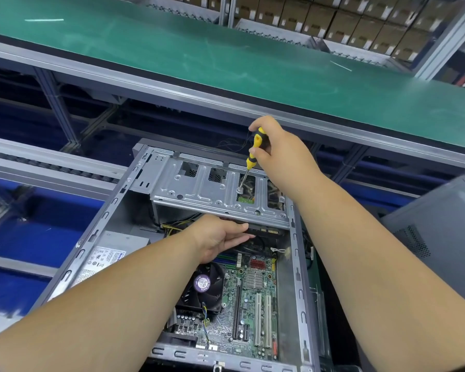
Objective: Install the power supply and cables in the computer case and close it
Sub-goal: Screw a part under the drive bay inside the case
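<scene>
An open grey computer case [110, 208] lies on its side before me. The power supply [102, 257], silver with a white label, sits in its left part. My right hand [277, 151] grips a yellow-and-black screwdriver [253, 153] whose tip rests on a screw in the silver drive cage [199, 189]. My left hand [218, 237] reaches under the cage with straight fingers against a black drive [266, 232]. Yellow and black cables [172, 226] run from the power supply behind that hand. The green motherboard [255, 299] and black CPU fan [204, 285] show below.
A green-topped conveyor bench [226, 63] runs across behind the case. A grey case panel [440, 232] stands at the right. Roller rails [51, 167] and blue bins [38, 237] lie to the left. Shelves of brown boxes [360, 20] fill the far back.
</scene>
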`<state>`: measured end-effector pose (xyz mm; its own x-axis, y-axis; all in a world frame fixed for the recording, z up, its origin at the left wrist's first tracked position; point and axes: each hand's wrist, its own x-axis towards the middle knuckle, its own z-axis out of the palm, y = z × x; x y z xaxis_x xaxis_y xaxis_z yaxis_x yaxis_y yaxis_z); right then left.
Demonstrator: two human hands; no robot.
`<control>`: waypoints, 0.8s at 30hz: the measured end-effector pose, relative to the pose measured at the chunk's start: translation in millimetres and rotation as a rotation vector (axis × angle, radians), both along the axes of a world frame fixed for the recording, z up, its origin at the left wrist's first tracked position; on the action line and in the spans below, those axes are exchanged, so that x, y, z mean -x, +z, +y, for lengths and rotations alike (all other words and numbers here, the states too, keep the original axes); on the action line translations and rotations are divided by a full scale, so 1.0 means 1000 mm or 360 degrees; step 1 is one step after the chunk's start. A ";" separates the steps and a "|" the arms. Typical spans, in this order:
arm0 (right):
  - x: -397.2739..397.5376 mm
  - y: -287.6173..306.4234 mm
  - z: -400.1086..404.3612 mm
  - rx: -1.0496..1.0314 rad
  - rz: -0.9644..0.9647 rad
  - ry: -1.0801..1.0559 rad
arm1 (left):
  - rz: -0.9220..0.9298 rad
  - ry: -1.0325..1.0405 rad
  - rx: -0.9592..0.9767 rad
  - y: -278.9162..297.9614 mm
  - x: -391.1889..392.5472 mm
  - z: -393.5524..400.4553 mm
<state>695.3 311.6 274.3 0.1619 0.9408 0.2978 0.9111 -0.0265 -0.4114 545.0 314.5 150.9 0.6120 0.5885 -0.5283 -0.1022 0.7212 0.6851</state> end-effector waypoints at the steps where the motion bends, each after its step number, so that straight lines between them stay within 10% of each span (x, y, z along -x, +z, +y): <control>1: 0.000 0.001 0.002 -0.0016 -0.0067 -0.0017 | 0.0000 0.0001 -0.0002 0.000 0.000 0.000; 6: 0.003 -0.004 0.010 -0.0129 -0.0237 -0.0215 | 0.0005 0.0019 0.0019 0.000 0.000 0.000; 11: 0.004 -0.008 0.010 -0.0102 0.0649 -0.0042 | 0.0005 0.0019 0.0030 -0.001 0.000 0.001; 16: -0.003 -0.001 0.008 0.0043 0.0805 0.0028 | 0.0012 0.0034 0.0042 -0.001 -0.001 0.001; 24: 0.003 0.001 0.010 -0.0107 -0.0137 -0.0200 | 0.0006 0.0034 0.0039 0.000 0.000 0.000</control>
<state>692.3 321.8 275.5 0.2483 0.8922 0.3773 0.9342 -0.1175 -0.3369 545.5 314.7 150.6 0.5974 0.5884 -0.5449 -0.1154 0.7355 0.6676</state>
